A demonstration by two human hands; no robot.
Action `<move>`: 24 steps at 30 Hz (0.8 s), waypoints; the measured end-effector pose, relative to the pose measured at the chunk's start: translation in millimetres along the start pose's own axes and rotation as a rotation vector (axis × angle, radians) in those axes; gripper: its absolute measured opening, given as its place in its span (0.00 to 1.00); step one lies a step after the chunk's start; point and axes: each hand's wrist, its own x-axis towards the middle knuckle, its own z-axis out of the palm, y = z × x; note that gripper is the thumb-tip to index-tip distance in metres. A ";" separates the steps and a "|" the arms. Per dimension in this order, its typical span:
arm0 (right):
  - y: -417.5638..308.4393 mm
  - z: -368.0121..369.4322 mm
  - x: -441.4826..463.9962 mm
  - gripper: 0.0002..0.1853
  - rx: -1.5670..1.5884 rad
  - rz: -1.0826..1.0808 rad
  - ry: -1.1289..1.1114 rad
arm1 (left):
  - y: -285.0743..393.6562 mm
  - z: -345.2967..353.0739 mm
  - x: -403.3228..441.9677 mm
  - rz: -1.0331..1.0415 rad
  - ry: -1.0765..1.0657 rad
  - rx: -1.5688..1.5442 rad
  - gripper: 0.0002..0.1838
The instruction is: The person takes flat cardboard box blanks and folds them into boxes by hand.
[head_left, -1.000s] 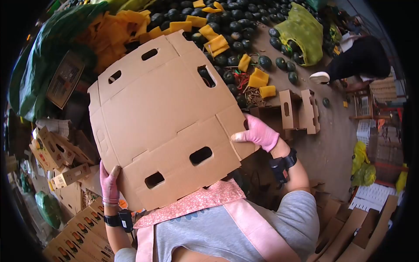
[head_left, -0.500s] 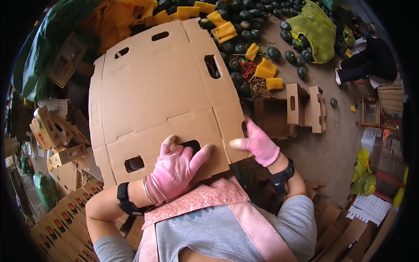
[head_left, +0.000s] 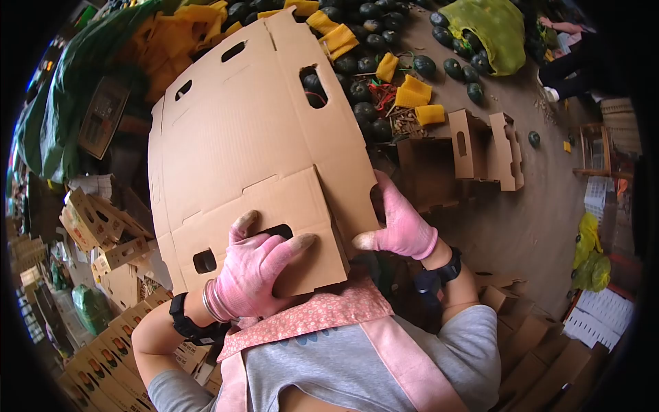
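Left hand point(head_left: 254, 275): we grip the near flap point(head_left: 302, 196) of the cardboard sheet point(head_left: 233, 130) at its cutout.
Right hand point(head_left: 401, 220): we clasp the sheet's right edge.
Beyond sheet: dark-green squashes point(head_left: 424, 66).

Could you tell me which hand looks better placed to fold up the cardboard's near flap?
Probably the left hand: it lies across the near flap, at a cut-out, whereas the right hand is at the side panel, beyond the flap's right edge.
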 end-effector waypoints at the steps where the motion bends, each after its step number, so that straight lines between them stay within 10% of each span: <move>1: 2.0 -3.3 0.1 0.51 -0.122 -0.011 0.013 | -0.9 -2.0 0.3 0.007 -0.008 0.005 0.47; 7: 2.6 -22.9 12.8 0.46 -0.371 -0.069 0.019 | -3.8 -34.6 -3.0 0.024 -0.007 -0.069 0.48; 13: 30.8 13.6 -0.2 0.36 0.150 -0.094 0.455 | -10.6 -27.7 9.6 0.027 0.056 -0.017 0.49; 20: 48.7 60.7 -0.6 0.23 0.923 0.129 0.272 | -3.3 -11.0 17.5 0.006 -0.010 -0.002 0.50; 24: 73.4 60.1 -2.3 0.20 0.232 -0.073 0.457 | -3.8 -12.2 21.3 -0.005 0.023 -0.002 0.50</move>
